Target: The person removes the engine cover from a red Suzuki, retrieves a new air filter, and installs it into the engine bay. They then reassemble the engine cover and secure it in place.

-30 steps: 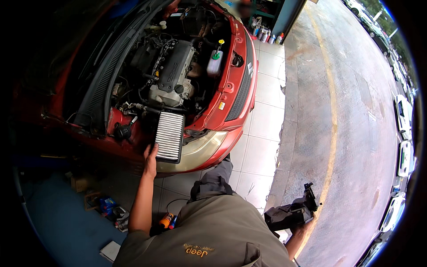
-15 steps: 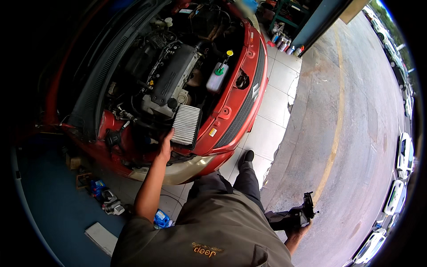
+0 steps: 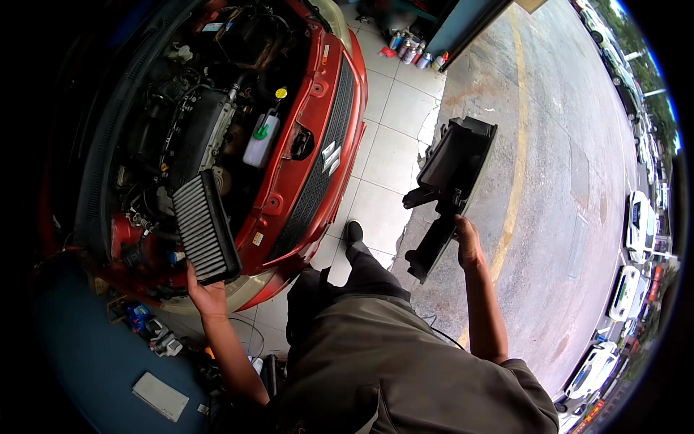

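Note:
In my left hand [image 3: 207, 298] is a rectangular pleated air filter [image 3: 202, 235] with a black rim, tilted, its grey-white pleats showing. My fingers close on its near end, and it hangs over the front corner of the open engine bay. Out to the right, my right hand [image 3: 468, 242] grips a black plastic air filter housing part [image 3: 457, 170] by its edge. This part is a hollow box with a narrower arm, held over the floor. Left of my body stands the red car [image 3: 288, 181], with its black engine cover [image 3: 195, 123] exposed.
A white reservoir bottle [image 3: 260, 141] with a green cap sits behind the car's front panel. Several spray cans [image 3: 412, 54] stand by the blue pillar. A pale flat board [image 3: 160, 396] lies at lower left, near bottles and grey parts. Parked cars [image 3: 639, 224] line the far right.
My right hand has swung the black housing part up and forward from beside my hip. The left hand has tilted the air filter and drawn it nearer. The view has turned right.

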A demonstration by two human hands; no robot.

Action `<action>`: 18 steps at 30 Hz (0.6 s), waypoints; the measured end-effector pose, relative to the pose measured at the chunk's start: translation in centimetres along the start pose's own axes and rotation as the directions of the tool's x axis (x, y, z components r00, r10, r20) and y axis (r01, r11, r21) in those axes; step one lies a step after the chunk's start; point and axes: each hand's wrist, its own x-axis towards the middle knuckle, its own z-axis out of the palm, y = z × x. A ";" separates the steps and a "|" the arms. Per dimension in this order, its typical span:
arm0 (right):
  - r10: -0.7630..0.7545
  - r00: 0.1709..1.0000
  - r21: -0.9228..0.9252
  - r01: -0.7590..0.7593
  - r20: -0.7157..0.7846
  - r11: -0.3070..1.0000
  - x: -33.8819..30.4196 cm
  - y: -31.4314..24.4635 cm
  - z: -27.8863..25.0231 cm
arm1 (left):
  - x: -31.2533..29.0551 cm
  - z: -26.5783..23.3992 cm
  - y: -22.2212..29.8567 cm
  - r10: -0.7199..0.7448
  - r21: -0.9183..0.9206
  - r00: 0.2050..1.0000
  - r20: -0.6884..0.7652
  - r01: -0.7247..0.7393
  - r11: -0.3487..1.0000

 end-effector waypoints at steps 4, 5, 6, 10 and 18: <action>-0.209 0.952 -0.197 0.254 0.222 0.947 4.5 -6.8 2.8 | 0.8 3.3 -0.9 0.016 -0.021 0.999 0.037 -0.015 1.000; -0.235 0.917 -0.187 0.305 0.322 0.934 5.2 -8.6 3.9 | 0.7 5.2 -0.8 0.014 -0.040 0.999 0.035 -0.013 0.999; -0.259 0.896 -0.177 0.338 0.359 0.924 5.6 -9.3 5.3 | 1.2 6.1 -1.0 0.015 -0.110 0.997 0.077 -0.007 0.994; -0.380 0.796 -0.091 0.473 0.470 0.877 4.4 -13.0 12.6 | 1.9 12.1 -0.8 -0.024 -0.100 0.974 0.225 0.048 0.994; -0.226 0.695 -0.075 0.374 0.682 0.924 0.9 -13.0 22.3 | 5.9 15.7 -5.6 -0.072 0.169 0.990 0.120 0.051 0.984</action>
